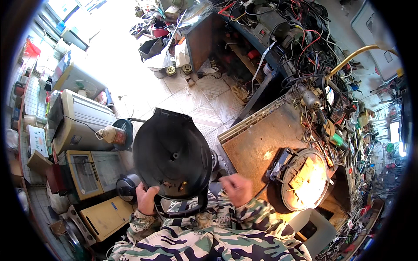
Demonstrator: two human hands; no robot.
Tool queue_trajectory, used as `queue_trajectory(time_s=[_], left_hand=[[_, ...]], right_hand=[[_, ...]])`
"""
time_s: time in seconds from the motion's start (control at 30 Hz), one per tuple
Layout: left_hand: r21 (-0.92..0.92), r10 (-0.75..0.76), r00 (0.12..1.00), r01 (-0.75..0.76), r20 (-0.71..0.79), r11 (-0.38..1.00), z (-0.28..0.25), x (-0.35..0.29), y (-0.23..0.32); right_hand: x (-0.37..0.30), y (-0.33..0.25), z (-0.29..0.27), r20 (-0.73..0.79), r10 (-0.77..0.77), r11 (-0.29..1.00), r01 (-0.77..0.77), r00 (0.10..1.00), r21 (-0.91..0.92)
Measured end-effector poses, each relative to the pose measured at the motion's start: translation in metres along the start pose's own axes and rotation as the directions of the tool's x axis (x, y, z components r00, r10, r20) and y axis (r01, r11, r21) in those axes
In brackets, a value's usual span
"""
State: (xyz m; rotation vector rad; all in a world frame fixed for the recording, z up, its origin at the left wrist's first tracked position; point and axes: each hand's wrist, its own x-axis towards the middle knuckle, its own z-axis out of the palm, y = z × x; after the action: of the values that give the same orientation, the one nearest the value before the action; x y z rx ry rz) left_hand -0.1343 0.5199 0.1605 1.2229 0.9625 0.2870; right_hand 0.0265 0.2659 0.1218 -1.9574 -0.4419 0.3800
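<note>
In front of my body is a large black round plastic shell (174, 135), its hollow side facing up. It has a small hole near its middle and a loop-shaped handle at the near end. A few small orange and dark bits (182, 186) lie in its near part. My left hand (147, 198) grips the shell's near left rim, thumb on top. My right hand (237, 189) is apart from the shell on its right, blurred, with its fingers curled. On the workbench to the right lies a round pan-like appliance part (305, 179) with a brown, brightly lit inside.
The brown workbench (261, 139) carries a heap of tangled wires and tools (311, 95) along its far right side. Left of me stand a cream cabinet (82, 124), a yellow-framed unit (85, 174) and a bottle (111, 135). A grey stool (320, 235) is at lower right.
</note>
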Motion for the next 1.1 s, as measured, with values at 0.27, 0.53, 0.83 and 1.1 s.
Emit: queue_trajectory(time_s=[0.27,0.53,0.83,1.1], left_hand=[[-0.262,-0.282,0.951,0.307,0.127,0.915,-0.010,0.095,0.002],[-0.199,-0.424,0.873,0.472,0.241,0.859,-0.050,0.228,0.004],[-0.085,-0.401,0.882,0.432,0.247,0.898,-0.068,0.336,0.060],[0.150,-0.396,0.890,0.370,0.226,0.917,-0.060,0.413,0.042]], right_hand=[[0.042,-0.065,0.077,0.489,-0.340,0.923,0.384,0.803,0.011],[0.104,-0.085,0.185,0.483,-0.216,0.761,0.456,0.849,-0.461],[0.188,-0.111,0.268,0.379,-0.138,0.635,0.375,0.915,-0.675],[0.304,-0.057,0.279,0.171,0.000,0.860,0.088,0.985,-0.504]])
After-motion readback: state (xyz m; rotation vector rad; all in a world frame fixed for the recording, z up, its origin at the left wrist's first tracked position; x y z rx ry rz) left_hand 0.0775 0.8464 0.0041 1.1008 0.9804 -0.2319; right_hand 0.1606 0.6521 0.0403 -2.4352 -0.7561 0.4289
